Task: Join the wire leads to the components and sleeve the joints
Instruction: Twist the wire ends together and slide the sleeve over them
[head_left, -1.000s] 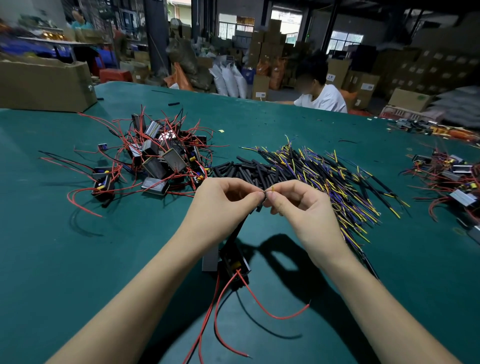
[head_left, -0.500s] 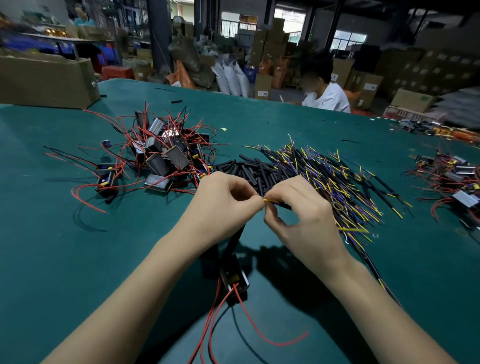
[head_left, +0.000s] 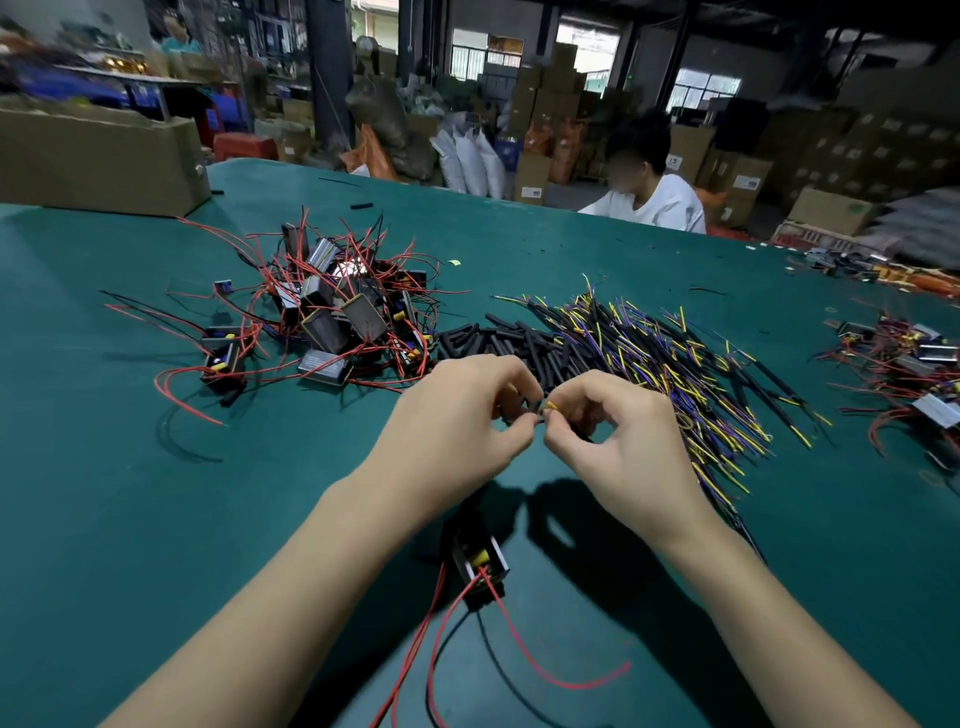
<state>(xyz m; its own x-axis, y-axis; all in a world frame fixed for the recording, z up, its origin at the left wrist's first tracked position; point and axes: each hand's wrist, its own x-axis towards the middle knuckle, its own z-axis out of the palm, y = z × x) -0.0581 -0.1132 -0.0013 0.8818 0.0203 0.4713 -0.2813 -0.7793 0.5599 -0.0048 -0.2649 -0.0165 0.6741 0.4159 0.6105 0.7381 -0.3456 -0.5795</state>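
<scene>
My left hand (head_left: 457, 415) and my right hand (head_left: 618, 441) meet fingertip to fingertip above the green table (head_left: 130, 519). Between them is a yellow wire lead (head_left: 549, 406), pinched by my right thumb and forefinger. My left fingers pinch a thin lead that runs down to a small black component (head_left: 478, 564) hanging below my hands, with red wires (head_left: 519, 649) trailing from it. A pile of black sleeves (head_left: 498, 343) lies just beyond my hands. To its right spreads a heap of yellow, purple and black wire leads (head_left: 675, 358).
A tangle of boxy components with red wires (head_left: 332, 317) sits at the left. More components (head_left: 914, 374) lie at the right edge. A cardboard box (head_left: 98, 161) stands at the far left. A person in a white shirt (head_left: 649, 202) sits across the table.
My hands have lifted slightly and rotated, with the fingertips still together on the yellow lead. The hanging component has swung a little to the right beneath them.
</scene>
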